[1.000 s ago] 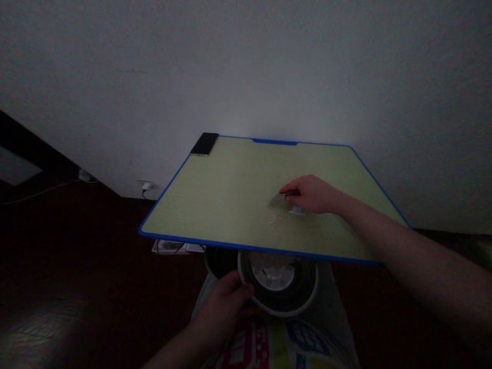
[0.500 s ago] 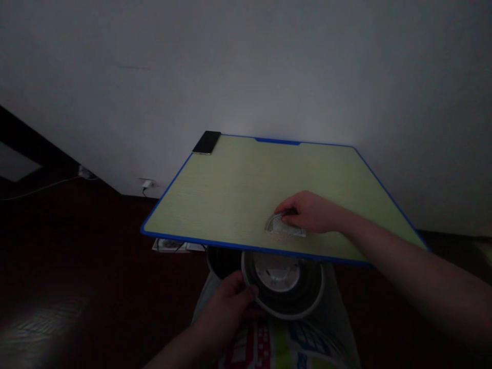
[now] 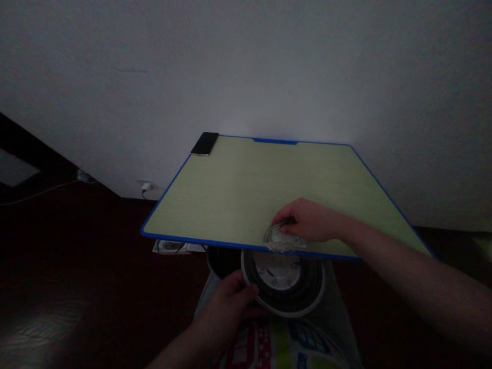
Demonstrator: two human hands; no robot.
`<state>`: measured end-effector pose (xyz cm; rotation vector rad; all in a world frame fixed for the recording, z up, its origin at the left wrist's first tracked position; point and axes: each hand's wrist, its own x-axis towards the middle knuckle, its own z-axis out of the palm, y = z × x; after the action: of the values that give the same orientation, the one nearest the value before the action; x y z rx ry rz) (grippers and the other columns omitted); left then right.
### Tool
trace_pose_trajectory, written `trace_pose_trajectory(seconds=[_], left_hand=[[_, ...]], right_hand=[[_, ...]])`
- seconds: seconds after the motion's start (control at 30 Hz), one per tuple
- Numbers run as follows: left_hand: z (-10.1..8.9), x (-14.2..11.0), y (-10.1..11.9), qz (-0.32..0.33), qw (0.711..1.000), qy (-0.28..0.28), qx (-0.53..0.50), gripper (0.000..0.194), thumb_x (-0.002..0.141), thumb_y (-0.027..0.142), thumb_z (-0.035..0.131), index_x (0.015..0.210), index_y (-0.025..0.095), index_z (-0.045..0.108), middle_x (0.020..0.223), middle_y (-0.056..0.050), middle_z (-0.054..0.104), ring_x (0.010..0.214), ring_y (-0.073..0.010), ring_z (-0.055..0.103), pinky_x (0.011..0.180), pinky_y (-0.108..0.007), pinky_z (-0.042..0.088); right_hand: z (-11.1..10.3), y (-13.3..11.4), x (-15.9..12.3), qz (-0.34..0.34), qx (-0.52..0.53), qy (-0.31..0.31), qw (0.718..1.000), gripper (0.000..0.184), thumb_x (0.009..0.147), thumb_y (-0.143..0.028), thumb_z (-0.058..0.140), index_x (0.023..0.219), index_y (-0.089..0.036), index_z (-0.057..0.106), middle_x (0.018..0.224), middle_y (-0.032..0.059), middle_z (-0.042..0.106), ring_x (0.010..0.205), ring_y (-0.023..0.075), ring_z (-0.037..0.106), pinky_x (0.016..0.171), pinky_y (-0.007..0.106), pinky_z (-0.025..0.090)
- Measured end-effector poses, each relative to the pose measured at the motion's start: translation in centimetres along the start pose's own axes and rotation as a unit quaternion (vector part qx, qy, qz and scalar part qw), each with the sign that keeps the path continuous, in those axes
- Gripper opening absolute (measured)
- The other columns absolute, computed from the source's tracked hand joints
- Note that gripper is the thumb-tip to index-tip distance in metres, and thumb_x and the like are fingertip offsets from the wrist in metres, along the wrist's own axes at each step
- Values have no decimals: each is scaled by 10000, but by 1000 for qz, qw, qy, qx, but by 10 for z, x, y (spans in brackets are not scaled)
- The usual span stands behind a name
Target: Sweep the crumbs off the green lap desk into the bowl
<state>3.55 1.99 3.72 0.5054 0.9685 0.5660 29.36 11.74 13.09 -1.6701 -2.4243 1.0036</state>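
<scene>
Right fingers (image 3: 284, 218) grip a clear half-round piece (image 3: 277, 237) at the edge of the green board (image 3: 246, 195), left fingers (image 3: 246, 289) clasping a bowl (image 3: 305, 292).

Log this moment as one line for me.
right hand: clear scraper at board edge | crumbs beside it | left hand: on bowl rim

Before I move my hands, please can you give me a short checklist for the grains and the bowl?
1. Right hand on the clear half-round plastic piece: ok, fingers on it.
2. Pale grains at the blue edge of the green board: ok, gathered there.
3. Round black bowl with white rim below that edge: ok.
4. Left hand at the rim: ok, touching.
5. Grains inside the bowl: cannot tell, too dark.
</scene>
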Motion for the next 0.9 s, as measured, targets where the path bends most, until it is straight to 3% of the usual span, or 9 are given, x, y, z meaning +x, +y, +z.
trace_pose_trajectory(seconds=[0.4,0.67,0.9], left_hand=[[1,3,-1,6,1000,-9,-14,462,628,398,1076,919,189,784,1037,-120,916,884,-295,870,801,-378,706],[1,2,-2,9,1000,0,-5,435,686,366,1042,1008,184,813,1057,-116,915,910,-298,875,811,-371,694],[2,1,-1,7,1000,-9,-12,377,690,364,1032,969,209,831,1059,-101,923,902,-303,872,854,-403,686]], right_hand=[[4,9,-6,9,50,0,999,334,898,-196,681,1143,-222,907,975,33,904,857,242,806,778,322,570],[6,5,-15,2,65,-12,998,323,921,-216,694,1167,-232,903,1065,43,914,954,255,829,857,337,598],[-12,12,-1,22,39,34,998,352,920,-208,696,1214,-200,889,1038,55,910,903,242,819,818,326,585]])
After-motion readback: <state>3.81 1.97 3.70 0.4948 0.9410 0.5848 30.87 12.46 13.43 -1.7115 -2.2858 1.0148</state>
